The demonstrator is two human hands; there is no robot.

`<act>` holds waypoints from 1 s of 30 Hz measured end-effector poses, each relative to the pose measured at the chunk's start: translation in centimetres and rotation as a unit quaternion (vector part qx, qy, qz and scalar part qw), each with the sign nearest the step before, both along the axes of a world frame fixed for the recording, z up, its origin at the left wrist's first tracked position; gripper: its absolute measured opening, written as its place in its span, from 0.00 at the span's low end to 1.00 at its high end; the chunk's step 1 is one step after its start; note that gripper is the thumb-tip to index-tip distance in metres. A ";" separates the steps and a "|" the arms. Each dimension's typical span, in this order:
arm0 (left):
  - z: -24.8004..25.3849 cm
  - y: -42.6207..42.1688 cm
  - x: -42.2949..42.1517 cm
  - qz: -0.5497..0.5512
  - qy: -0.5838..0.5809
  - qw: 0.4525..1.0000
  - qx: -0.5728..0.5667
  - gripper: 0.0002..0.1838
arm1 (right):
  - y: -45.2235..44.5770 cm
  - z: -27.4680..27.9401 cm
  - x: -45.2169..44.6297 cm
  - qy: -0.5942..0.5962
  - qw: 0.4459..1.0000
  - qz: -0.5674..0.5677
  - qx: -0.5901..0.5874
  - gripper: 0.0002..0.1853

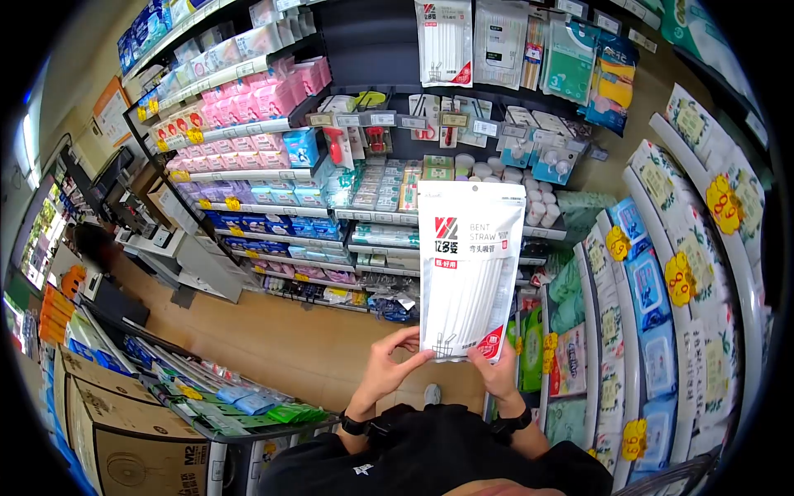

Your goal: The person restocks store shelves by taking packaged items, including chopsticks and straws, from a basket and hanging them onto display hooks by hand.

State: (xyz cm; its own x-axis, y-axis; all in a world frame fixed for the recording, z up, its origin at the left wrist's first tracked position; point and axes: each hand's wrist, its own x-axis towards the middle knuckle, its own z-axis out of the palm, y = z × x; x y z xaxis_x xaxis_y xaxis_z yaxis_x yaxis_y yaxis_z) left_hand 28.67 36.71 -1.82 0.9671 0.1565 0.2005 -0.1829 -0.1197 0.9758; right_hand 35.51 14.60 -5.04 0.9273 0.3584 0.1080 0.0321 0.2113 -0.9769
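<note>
A white packet of bent straws [470,273] is upright in front of my body, its printed front showing. My left hand [390,364] pinches its lower left corner between thumb and fingers. At the lower right corner, my right hand [498,370] grips the packet with the thumb on its front. Behind and above it, a similar straw packet [445,45] hangs on the rack beside other hanging packs. Small white cups or rolls [542,202] sit on the shelf just behind the held packet.
Shelves with pink packs [248,103] stand at the left. Tissue and wipe packs [649,285] fill curved shelves at the right. Cardboard boxes [136,446] and a low display rack [240,430] are at the lower left. A counter [186,260] stands further back, near a person.
</note>
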 end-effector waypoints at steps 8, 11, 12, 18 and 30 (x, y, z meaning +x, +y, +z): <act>-0.1 -2.3 5.1 0.043 -0.011 0.999 -0.013 0.19 | -0.8 0.9 5.4 -0.032 0.999 -0.015 0.021 0.22; 0.2 -2.4 6.6 0.065 -0.030 0.997 -0.009 0.19 | -0.6 1.7 7.4 -0.049 0.999 -0.012 0.018 0.29; 0.3 -2.5 7.0 0.066 -0.029 0.997 -0.009 0.19 | -0.6 1.8 8.1 -0.063 0.998 -0.004 -0.013 0.34; -0.3 -1.7 11.0 0.102 -0.058 0.991 -0.071 0.20 | 2.4 5.0 12.0 -0.119 0.989 -0.022 0.088 0.49; 6.5 3.9 22.8 0.096 -0.177 0.977 -0.063 0.37 | 7.7 10.2 24.2 -0.367 0.925 -0.067 -0.068 0.33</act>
State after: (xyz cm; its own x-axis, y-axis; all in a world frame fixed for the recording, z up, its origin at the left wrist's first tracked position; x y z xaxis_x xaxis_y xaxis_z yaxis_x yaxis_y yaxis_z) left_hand 51.49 40.64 4.65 0.7907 0.3732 0.4853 -0.4985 -0.0674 0.8642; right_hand 59.68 22.25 5.20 0.6596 0.3017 0.6884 0.7142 0.0338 -0.6991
